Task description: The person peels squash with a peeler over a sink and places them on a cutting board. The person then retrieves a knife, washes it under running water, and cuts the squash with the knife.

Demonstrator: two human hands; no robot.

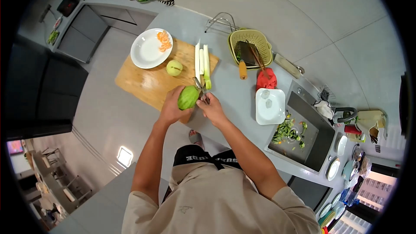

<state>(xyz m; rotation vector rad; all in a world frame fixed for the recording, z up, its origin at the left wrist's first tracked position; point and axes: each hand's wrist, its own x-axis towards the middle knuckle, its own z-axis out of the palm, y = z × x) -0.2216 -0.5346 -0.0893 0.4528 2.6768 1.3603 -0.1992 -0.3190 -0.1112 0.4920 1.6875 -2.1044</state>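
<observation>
My left hand (172, 106) is wrapped around a green oval fruit or vegetable (188, 98), whose kind I cannot make out. In my right hand (212, 109) is a metal peeler (202, 87), its head close to the green piece's right side. Both hands are over the near edge of a wooden cutting board (143, 85). Beyond them on the board sit a pale yellow-green round fruit (174, 68) and a white plate (145, 51) with peeled orange segments (164, 40). Several pale leek stalks (202, 60) lie at the board's right side.
To the right, a yellow-green basket (242, 35) holds a cleaver (247, 54). A red cloth or bag (266, 79) and a white square dish (270, 115) stand beside the sink (318, 141), which contains green vegetable scraps (285, 132). A faucet (346, 112) rises behind it.
</observation>
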